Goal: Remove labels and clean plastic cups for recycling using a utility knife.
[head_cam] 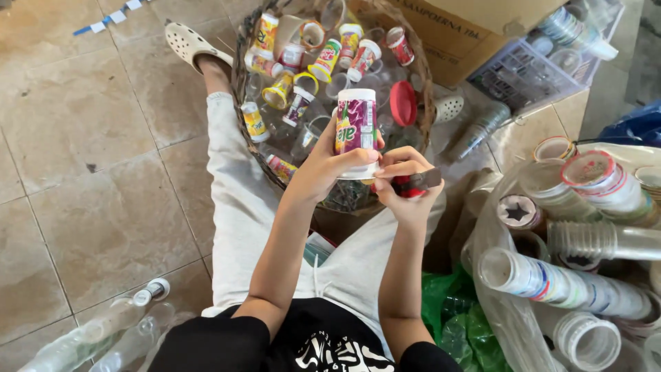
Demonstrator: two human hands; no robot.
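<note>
Since the left hand (323,165) has its fingers wrapped round the upside-down cup (356,127) at frame centre over the basket (241,89), I'd hold it steady while the right hand (406,186), fingers closed on a small red cutter (413,184), works the rim.

You sit on a tiled floor (89,207) at an informal recycling sorting spot, ringed by a wicker basket (242,69) of plastic cups, stacked cups (551,279) in clear bags, and bottles (103,331)
</note>
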